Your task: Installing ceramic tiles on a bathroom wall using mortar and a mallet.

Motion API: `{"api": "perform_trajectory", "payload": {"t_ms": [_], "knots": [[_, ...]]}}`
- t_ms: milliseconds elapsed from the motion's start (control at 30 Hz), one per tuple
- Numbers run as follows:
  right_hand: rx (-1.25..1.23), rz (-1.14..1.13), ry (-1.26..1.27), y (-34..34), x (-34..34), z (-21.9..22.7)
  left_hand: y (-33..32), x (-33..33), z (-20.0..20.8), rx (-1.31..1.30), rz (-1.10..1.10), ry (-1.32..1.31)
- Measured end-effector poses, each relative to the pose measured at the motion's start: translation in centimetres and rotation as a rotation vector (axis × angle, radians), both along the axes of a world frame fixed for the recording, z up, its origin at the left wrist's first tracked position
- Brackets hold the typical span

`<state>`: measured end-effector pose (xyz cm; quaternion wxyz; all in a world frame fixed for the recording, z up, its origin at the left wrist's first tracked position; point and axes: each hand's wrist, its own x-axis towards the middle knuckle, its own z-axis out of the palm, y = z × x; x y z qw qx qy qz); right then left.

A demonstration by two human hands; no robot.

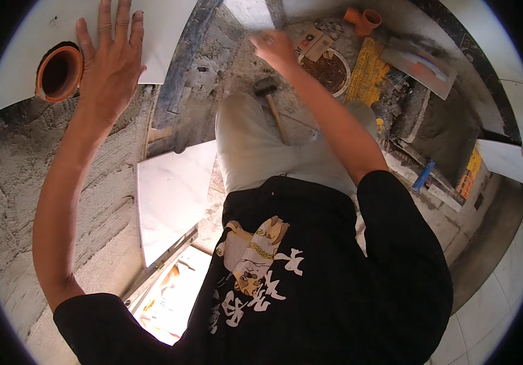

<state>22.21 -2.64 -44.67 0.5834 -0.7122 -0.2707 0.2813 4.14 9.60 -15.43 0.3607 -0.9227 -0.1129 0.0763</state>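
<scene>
1. The left hand is flat in the upper left of the frame, its fingers spread over a white tile. An open palm with 5 spread digits suggests steadying or pressing, since nothing is gripped.

2. Just beside that hand, the orange pipe shows through a dark-edged hole in the tile. The hole was presumably cut so the tile could sit around the pipe.

3. The right hand, near the top centre, is blurred and curled, well apart from the left hand. I cannot tell whether it holds anything.

4. Below the tile, at the left of the frame, runs grey mortar with rough ridges, probably left coarse for grip.

5. A 2nd tile stands out pale at left of centre, tilted in the view; what supports it is not clear.

6. The mallet lies near the knees, probably for easy reach.

7. At upper right, the trowel rests near the yellow bag, with the bucket of brownish matter partly behind the right forearm; the 3 seem grouped within reach of that arm.
</scene>
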Motion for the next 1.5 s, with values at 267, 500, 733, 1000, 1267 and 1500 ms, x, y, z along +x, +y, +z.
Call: {"api": "perform_trajectory", "payload": {"t_ms": [267, 500, 733, 1000, 1267, 1500], "knots": [[-0.764, 0.143, -0.375, -12.6, -7.1, -14.9, -0.2, -0.3, 0.2, -0.051, 0.063, 0.016], [-0.472, 0.007, -0.456, -5.0, -2.1, -17.1, -1.5, 1.2, 1.0, -0.192, 0.021, -0.028], [-0.624, 0.196, -0.645, 1.0, -2.9, -18.5, -1.1, 0.2, 2.3, -0.194, 0.107, 0.011], [0.046, 0.091, -0.51, 0.3, 0.8, -9.6, 0.4, 0.0, 0.8, -0.194, -0.11, -0.1], [0.819, -0.383, -1.084, 8.0, 4.7, 35.4, 1.6, -1.1, -0.1, -0.123, -0.238, -0.181], [0.446, -0.468, -1.309, 12.4, 4.8, 39.6, 2.1, -1.3, -1.0, 0.056, -0.307, -0.282]]}}
